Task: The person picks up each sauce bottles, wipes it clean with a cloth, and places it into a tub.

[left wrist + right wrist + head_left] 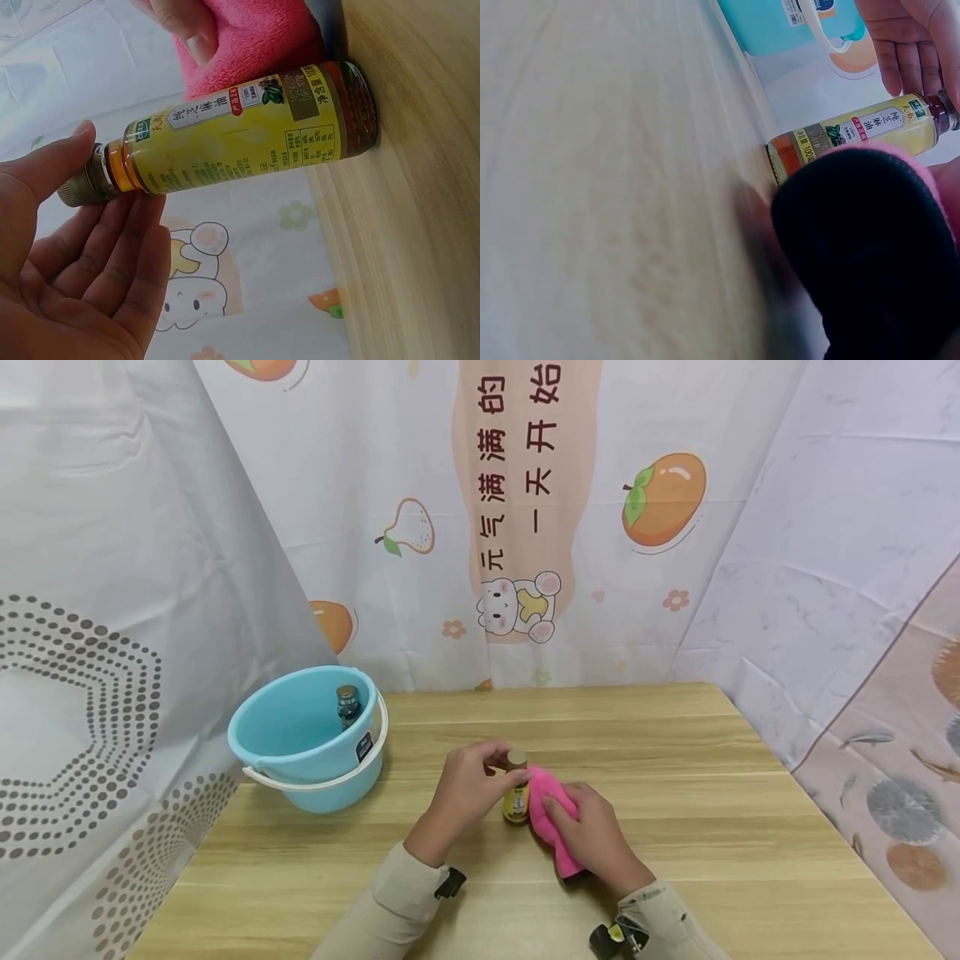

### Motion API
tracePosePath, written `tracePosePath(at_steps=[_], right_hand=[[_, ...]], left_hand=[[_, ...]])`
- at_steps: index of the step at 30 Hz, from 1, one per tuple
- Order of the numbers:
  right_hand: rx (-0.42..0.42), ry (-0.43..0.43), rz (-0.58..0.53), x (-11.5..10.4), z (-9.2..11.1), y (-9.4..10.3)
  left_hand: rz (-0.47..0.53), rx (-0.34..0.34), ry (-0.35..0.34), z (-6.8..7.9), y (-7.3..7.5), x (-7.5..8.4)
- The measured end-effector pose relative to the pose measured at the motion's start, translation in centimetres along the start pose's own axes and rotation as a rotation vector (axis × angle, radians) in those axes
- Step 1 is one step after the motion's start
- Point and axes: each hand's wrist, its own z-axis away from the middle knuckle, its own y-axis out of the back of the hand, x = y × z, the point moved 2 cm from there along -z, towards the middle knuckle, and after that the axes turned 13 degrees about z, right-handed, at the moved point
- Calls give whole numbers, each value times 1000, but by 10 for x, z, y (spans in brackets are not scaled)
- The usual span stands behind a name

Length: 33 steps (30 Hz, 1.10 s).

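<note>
A small sesame oil bottle [516,806] with a yellow label stands upright on the table, its cap a dull gold. My left hand [471,781] holds it by the neck, thumb on one side and fingers on the other, as the left wrist view [97,247] also shows. In my right hand [592,831] is a fuzzy pink cloth [551,814], gripped with the thumb on top. The cloth lies right against the bottle's side. A black part [870,247] shows at the cloth's near end and covers much of the right wrist view.
At the left of the wooden table [675,760] stands a light blue bucket [300,768] with a white handle [330,783]. Inside it is a dark bottle [348,706] with a gold cap. Printed curtains [420,610] hang behind the table and along both sides.
</note>
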Motion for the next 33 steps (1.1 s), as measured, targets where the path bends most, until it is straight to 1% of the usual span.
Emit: tracePosePath(at_steps=[8, 15, 19, 21, 25, 33], right_hand=[[104, 76, -68, -3, -1, 4], [196, 163, -145, -6, 1, 8], [231, 198, -188, -8, 2, 10], [236, 203, -203, -9, 3, 11], [219, 193, -217, -10, 3, 10], [168, 150, -166, -10, 3, 9]], left_hand=[[3, -8, 5, -2, 0, 1], [7, -14, -10, -2, -1, 1], [8, -14, -9, -2, -1, 0], [18, -11, 4, -2, -1, -1], [51, -3, 35, -1, -1, -2], [57, -7, 45, 0, 0, -3]])
